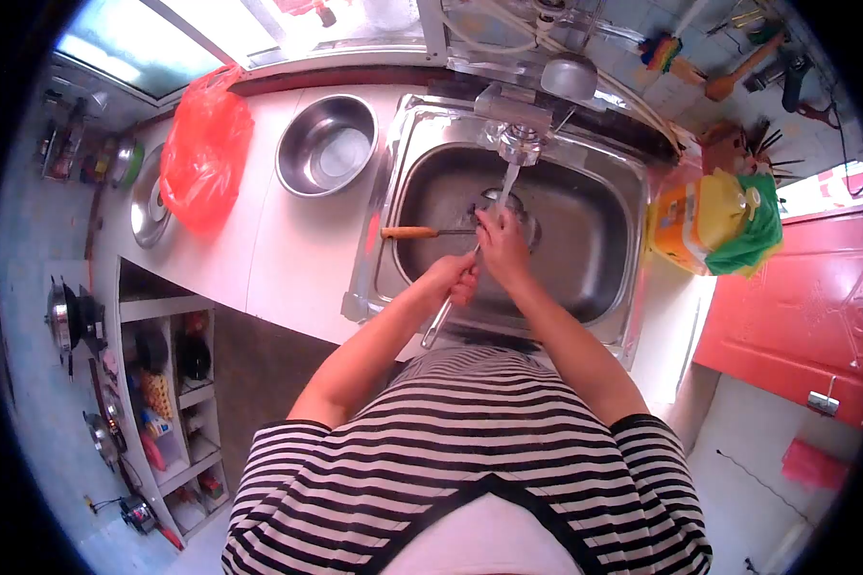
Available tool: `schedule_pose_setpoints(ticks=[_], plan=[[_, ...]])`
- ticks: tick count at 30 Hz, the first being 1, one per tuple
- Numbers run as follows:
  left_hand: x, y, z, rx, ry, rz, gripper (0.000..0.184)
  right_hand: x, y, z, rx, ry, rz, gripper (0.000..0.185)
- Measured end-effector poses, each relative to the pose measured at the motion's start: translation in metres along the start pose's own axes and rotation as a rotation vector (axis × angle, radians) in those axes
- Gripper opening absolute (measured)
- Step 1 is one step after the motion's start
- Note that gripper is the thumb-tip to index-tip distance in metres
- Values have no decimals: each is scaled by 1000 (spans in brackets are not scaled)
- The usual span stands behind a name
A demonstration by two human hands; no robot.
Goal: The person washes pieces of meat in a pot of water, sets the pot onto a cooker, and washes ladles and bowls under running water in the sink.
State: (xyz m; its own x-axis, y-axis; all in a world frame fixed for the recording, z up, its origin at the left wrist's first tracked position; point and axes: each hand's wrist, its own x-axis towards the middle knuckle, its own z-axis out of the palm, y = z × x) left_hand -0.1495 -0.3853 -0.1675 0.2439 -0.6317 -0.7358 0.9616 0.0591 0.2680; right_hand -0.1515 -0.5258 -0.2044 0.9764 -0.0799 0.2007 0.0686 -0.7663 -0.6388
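Note:
My left hand (pixel 454 279) is closed around the long metal handle of a ladle (pixel 436 324), whose end points down toward my shirt. Further up the same stem, my right hand (pixel 504 243) is closed near the ladle's head, under a stream of water from the faucet (pixel 519 144). Fingers and water partly hide the rounded head. A utensil with a wooden handle (pixel 410 232) rests across the left rim of the steel sink (pixel 594 206); its thin shaft runs inward toward my right hand, and its far end cannot be made out.
Left of the sink, a steel basin (pixel 328 147) stands on the white counter (pixel 288 254). Beyond it are a red plastic bag (pixel 206 153) and a metal lid or plate (pixel 147 206). A yellow jug (pixel 705 222) stands to the sink's right. Brushes and utensils hang on the wall behind.

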Motion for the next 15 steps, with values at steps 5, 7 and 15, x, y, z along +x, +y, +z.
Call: schedule_pose_setpoints(ticks=[5,7,15], plan=[[8,2,-16,378,230,183,19,-17,6,-18,325,-315,0,29],[10,-3,-29,600,319,262,14,-12,29,-23,292,-70,93,29],[-21,-15,-17,1232,496,417,27,36,20,-71,-23,107,-197,37]])
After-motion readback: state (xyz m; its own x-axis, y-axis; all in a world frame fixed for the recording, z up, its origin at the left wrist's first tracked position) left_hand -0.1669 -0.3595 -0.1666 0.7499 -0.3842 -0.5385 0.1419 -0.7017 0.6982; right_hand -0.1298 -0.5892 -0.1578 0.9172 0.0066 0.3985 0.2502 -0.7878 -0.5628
